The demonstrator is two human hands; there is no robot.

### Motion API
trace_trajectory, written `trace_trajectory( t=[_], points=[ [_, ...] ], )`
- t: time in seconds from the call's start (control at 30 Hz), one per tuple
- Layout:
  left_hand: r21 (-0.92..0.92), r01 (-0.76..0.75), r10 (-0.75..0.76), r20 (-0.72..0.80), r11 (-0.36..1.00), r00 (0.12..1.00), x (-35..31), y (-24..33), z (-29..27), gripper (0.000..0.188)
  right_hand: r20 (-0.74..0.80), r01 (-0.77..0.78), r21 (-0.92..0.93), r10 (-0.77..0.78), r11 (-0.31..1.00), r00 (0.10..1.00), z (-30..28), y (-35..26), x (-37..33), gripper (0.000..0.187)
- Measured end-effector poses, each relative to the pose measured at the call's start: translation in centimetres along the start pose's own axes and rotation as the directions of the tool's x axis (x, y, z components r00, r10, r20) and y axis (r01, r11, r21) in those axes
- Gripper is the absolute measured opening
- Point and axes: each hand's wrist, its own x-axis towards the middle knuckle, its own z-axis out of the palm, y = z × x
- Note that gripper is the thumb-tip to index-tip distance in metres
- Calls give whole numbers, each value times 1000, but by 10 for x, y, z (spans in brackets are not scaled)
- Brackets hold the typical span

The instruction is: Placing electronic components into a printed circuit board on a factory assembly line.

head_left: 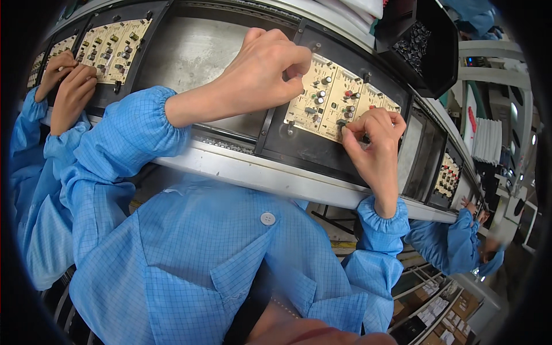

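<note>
A cream circuit board panel (325, 109) sits in a black carrier frame (299, 150) in front of me. Small capacitors and other parts, some black and some red, stand up from it. My left hand (267, 69) is closed by the panel's upper left corner, thumb and forefinger bent together; what they hold, if anything, is hidden. Low on the panel's right half, my right hand (376, 132) pinches at a small black component (341, 123), fingertips close to the board's surface. Its curled fingers cover the panel's right end.
A black bin (440, 63) of small black parts stands beyond the carrier. The metal conveyor rail (259, 175) runs along my front. Left, a co-worker's hands (72, 86) touch another board panel (118, 49). Further right are another populated board (447, 175) and another person (454, 238).
</note>
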Motion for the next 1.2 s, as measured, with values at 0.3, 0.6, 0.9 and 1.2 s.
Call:
trace_trajectory(
  t=[0.3,0.6,0.9,1.2],
  points=[
    [-20,40,-40,10,999,999,-4,-1,-6,6,103,48,12,-49,999,993,-7,-3,7,15],
    [-76,49,-48,13,996,999,0,-2,-15,10,100,131,-55,-125,990,987,-11,-5,9,15],
    [35,1,0,-16,999,1000,11,-15,-18,9,-266,71,-85,-92,994,959,-61,31,67,11],
    [-33,-110,111,31,993,993,35,-26,24,10,67,-293,-275,322,916,944,-6,169,171,38]
  ],
)
